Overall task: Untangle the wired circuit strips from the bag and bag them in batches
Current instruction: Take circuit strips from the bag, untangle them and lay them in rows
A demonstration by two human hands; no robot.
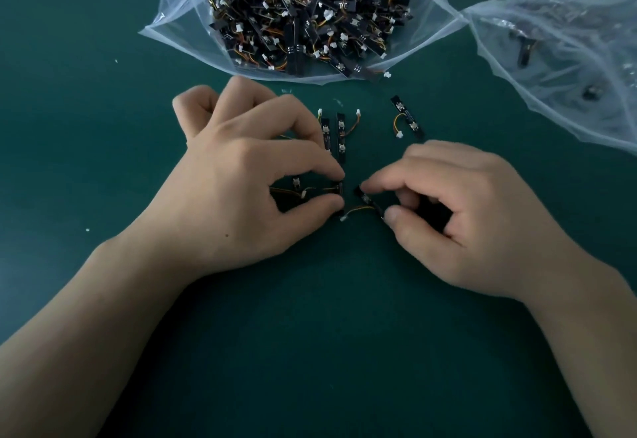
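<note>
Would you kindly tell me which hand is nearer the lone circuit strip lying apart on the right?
Right. The right hand sits just on the person's side of the lone strip; the left hand is farther left, past two other strips.

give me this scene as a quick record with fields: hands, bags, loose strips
table: dark green
full bag: clear, open, far centre, packed with tangled strips
second bag: clear, far right, only a few strips inside
loose pair: two strips side by side between the full bag and the hands
single strip: lies apart, right of the pair
left hand: pinches left-hand strip
right hand: pinches right-hand strip
</note>
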